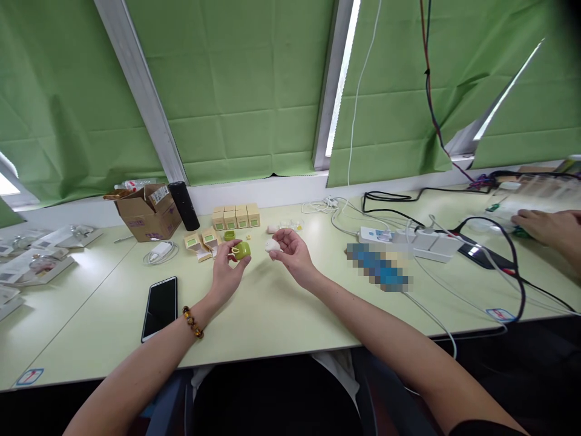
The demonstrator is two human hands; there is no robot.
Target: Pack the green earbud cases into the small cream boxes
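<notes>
My left hand (226,271) grips a small, rounded green case (243,250) with a pale loop at its side, just above the table. Between the thumb and fingers of my right hand (295,259) is a small white rounded piece (272,244); its exact kind is too small to make out. The two hands are apart, facing each other. Behind the left hand lie a little green tray-like part (230,235) and opened small yellow boxes (193,243). Small clear and pinkish pieces (296,225) rest behind the right hand.
Closed yellow boxes (236,217) stand in a row near the wall. To the left are a phone (160,307), a white charger cable (162,251), a cardboard box (147,212) and a black cylinder (183,206). Power strips (426,244) and cables spread rightward, near another person's hand (544,225).
</notes>
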